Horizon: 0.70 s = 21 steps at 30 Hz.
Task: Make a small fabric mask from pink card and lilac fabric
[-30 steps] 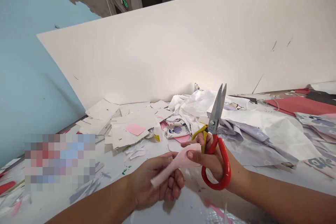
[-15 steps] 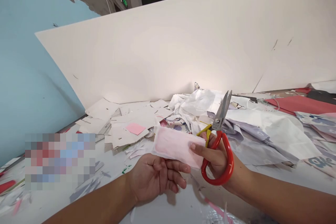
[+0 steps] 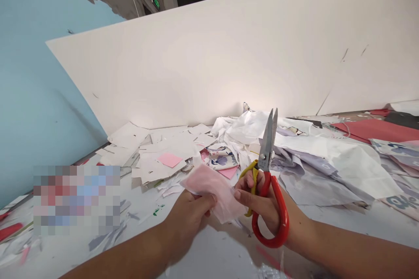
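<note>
A small pale pink pouch (image 3: 209, 183), thin and white-edged, is held above the table between both hands. My left hand (image 3: 190, 218) is closed on its left end, thumb on top. My right hand (image 3: 262, 202) pinches the pouch's right edge with thumb and fingertips. That same hand also carries scissors (image 3: 268, 139) with one red and one yellow handle. Their blades point up and away, slightly parted. The red handle loops around the right of the hand. The fingers beneath the pouch are hidden.
Flat white card pieces (image 3: 163, 148) with a pink square (image 3: 170, 159) lie behind on the left. Crumpled white and lilac sheets (image 3: 334, 161) spread to the right, with red sheets (image 3: 389, 130) beyond. A white board (image 3: 203, 65) stands along the back. Scraps litter the tabletop (image 3: 216, 257).
My left hand has gone from palm up with loose fingers to gripping the pouch's left end. The pouch now bends and tilts. The scissors have shifted slightly left and turned more upright.
</note>
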Available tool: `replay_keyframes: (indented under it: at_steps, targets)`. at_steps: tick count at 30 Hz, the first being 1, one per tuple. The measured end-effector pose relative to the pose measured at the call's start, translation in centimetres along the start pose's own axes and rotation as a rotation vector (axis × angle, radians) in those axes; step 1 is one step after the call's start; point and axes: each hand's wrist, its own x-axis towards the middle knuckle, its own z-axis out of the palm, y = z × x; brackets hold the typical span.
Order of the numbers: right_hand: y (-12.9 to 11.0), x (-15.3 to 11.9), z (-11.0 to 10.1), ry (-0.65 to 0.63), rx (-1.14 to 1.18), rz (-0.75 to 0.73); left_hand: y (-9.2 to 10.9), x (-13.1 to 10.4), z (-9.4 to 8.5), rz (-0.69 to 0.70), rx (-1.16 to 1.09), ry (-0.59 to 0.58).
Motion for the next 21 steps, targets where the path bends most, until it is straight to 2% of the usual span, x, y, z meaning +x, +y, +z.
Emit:
replay_keyframes:
  at_steps: [1, 3, 7, 10, 12, 16, 18, 21]
  targets:
    - [-0.1, 0.0, 0.0, -0.015, -0.001, 0.015, 0.2, 0.0, 0.0, -0.001, 0.047, 0.034]
    - [-0.1, 0.0, 0.1, -0.039, -0.002, 0.047, 0.4, 0.1, 0.0, 0.015, 0.067, 0.015]
    - [0.1, 0.0, 0.2, -0.045, -0.048, 0.066, 0.2, 0.2, 0.2, 0.046, -0.081, -0.168]
    - [0.2, -0.1, 0.2, 0.017, -0.097, 0.038, -0.3, 0.3, 0.1, 0.064, 0.023, -0.249]
    - [0.4, 0.0, 0.1, 0.043, -0.130, 0.040, -0.5, 0.4, 0.0, 0.082, 0.118, -0.229]
    - [0.4, 0.3, 0.0, 0.038, -0.124, 0.066, -0.2, 0.7, -0.3, 0.123, 0.179, -0.106]
    - [-0.4, 0.3, 0.0, 0.055, -0.078, -0.006, -0.1, 1.0, -0.6, 0.150, 0.177, -0.044]
    - [-2.1, -0.5, 0.1, 0.080, 0.056, -0.201, -0.1, 1.4, -0.8, 0.162, 0.157, -0.011]
